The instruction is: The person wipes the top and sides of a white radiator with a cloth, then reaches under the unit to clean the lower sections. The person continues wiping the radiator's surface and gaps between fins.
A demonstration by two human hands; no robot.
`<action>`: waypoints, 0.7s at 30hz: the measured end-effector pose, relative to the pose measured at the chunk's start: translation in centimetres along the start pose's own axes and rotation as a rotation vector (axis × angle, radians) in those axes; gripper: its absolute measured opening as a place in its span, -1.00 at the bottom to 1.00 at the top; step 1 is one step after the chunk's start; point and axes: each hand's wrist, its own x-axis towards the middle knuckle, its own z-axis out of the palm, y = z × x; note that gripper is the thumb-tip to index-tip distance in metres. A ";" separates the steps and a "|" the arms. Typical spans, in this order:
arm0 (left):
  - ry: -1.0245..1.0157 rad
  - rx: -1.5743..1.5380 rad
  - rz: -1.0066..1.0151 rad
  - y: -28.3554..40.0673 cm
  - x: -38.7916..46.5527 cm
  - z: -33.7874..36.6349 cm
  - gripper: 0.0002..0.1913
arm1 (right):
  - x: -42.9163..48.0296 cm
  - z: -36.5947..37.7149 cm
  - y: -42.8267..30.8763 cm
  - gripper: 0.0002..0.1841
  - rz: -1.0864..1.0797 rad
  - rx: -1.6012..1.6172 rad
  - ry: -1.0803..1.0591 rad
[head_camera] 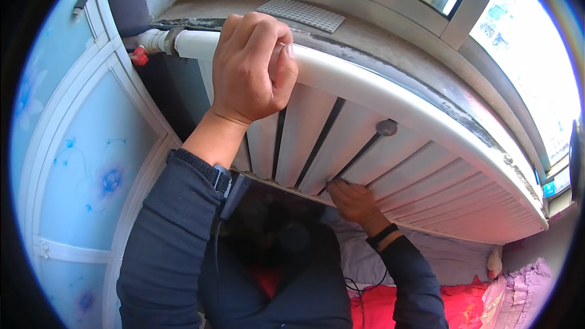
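A white panelled radiator (pixel 365 77) runs under the window. My left hand (pixel 256 66) lies with curled fingers over its thick top pipe, near the left end. Lower and to the right, my right hand (pixel 354 201) is at the lower part of the panels, its fingertips at a dark gap between two of them; whether they hold something small there cannot be told. A round grey knob (pixel 386 127) sits at the upper end of that same gap, apart from both hands.
A valve with a red handle (pixel 140 56) joins the pipe at the left. Blue floral door panels (pixel 98 160) stand left. A grey studded mat (pixel 301 13) lies on the windowsill (pixel 365 41). Red bedding (pixel 381 306) and a thin black cable (pixel 361 290) are at lower right.
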 end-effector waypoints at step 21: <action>-0.025 -0.027 -0.069 1.1 0.2 -0.3 -0.83 | 7.7 -12.0 4.2 -0.56 0.294 -0.271 0.177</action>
